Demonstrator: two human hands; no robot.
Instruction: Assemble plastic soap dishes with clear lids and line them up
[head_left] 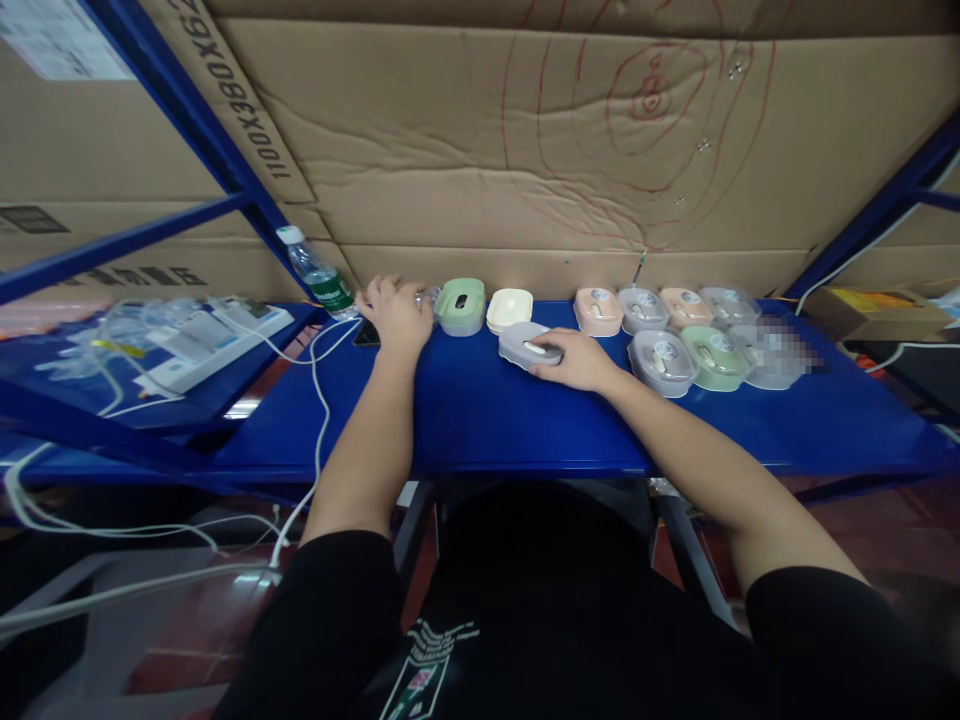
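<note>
My right hand [576,360] grips the right end of a pale grey plastic box [517,345] near the middle of the blue table; a small white piece shows by my fingers on its top. My left hand [399,312] is at the back of the table with its fingers apart, between a water bottle [327,284] and a green box [460,308]. Clear plastic [429,297] shows beside its fingertips; whether they touch it I cannot tell. A cream open box [510,311] stands just behind the grey one.
Several lidded boxes, such as a pink one [598,312] and a green one [717,358], stand in rows at the right. A dark phone-like object [367,334] lies below my left hand. White cables [321,420] hang over the table's left side. Cardboard [420,150] walls the back.
</note>
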